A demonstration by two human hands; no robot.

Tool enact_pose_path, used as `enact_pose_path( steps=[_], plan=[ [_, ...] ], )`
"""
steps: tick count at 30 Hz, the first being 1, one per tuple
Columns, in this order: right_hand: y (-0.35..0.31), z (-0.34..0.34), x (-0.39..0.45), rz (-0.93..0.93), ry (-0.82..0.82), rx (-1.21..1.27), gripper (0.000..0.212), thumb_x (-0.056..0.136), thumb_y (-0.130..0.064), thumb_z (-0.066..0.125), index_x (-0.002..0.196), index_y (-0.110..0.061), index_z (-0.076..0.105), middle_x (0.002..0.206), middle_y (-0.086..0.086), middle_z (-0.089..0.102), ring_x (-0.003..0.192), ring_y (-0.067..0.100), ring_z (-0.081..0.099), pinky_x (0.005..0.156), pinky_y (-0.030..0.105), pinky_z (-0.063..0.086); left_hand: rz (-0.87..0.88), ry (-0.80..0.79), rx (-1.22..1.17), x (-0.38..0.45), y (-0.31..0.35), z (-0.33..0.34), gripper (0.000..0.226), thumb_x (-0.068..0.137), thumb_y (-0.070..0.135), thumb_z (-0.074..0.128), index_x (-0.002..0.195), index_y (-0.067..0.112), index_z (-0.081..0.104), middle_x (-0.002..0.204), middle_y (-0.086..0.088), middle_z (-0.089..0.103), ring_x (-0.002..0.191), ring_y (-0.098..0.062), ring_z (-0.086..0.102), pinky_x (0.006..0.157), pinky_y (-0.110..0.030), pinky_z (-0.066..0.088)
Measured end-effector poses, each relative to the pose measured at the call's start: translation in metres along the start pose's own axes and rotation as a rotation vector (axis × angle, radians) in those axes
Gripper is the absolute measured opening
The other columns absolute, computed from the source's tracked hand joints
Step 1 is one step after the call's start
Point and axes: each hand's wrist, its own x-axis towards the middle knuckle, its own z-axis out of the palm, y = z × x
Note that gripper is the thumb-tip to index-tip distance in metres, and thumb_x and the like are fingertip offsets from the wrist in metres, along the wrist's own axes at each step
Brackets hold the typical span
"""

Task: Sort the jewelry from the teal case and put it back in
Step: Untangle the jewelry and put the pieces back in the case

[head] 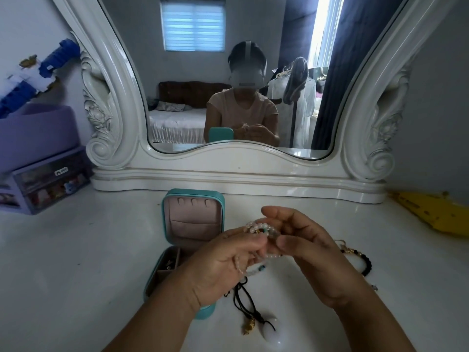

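Untangling comes first, as I read it from the head camera, the only view I have: my left hand [223,265] and right hand [307,252] are both raised above the white dresser top [76,262], each pinching part of a bunch of pale bead bracelets [256,228]. The left fingers are curled round strands that loop down past the palm; the right thumb and fingers nip the bunch from the other side. I cannot tell how many strands there are, or whether they are knotted.

To do this well, I judge I should hold one strand firm with the left hand and ease a single loop free with the right, pulling gently, since elastic beads may snap.

The teal case [193,219] stands open just behind my hands, its lid upright and its tray partly hidden by my left wrist. A black cord necklace [245,298] with a white pendant [270,329] lies below my hands, and a black bead bracelet [365,262] lies to the right. These seem to be waiting their turn.
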Motion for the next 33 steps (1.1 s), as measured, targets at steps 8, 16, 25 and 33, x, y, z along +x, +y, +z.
enact_pose_path(
  steps=[8,16,25,33],
  plan=[
    [0.003,0.013,0.001,-0.025,0.023,-0.033,0.047,0.056,-0.015,0.07,0.103,-0.02,0.066,0.076,0.001,0.062,0.076,0.017,0.061,0.07,0.028,0.053,-0.127,0.083,0.066,-0.005,0.004,0.005,0.028,0.056,0.023,0.076,0.078,0.007,0.068,0.089,-0.014,0.057,0.093,-0.027,0.049,0.09,-0.034,0.038],
    [-0.001,0.034,0.005,-0.059,0.162,-0.062,0.031,0.067,-0.007,0.059,0.093,-0.021,0.069,0.08,0.003,0.069,0.08,0.018,0.065,0.069,0.024,0.055,0.011,0.344,0.107,-0.016,0.011,0.014,0.037,0.041,0.03,0.079,0.076,0.018,0.074,0.075,-0.001,0.071,0.083,-0.018,0.068,0.079,-0.032,0.055],
    [-0.006,0.073,0.021,-0.081,0.158,-0.229,0.028,0.069,-0.002,0.06,0.087,-0.02,0.072,0.086,0.002,0.073,0.082,0.014,0.067,0.071,0.024,0.053,-0.003,0.443,0.163,-0.051,0.036,-0.018,0.02,0.053,0.011,0.075,0.072,0.014,0.073,0.068,-0.008,0.069,0.065,-0.023,0.065,0.066,-0.034,0.054],
    [-0.003,0.098,0.032,-0.045,0.164,-0.655,0.013,0.076,-0.009,0.064,0.066,-0.004,0.057,0.065,-0.001,0.054,0.057,0.005,0.046,0.054,0.02,0.038,0.101,0.64,0.482,-0.064,0.045,-0.045,0.016,0.063,0.015,0.074,0.075,0.007,0.067,0.077,-0.024,0.07,0.066,-0.027,0.065,0.068,-0.046,0.054]
  ],
)
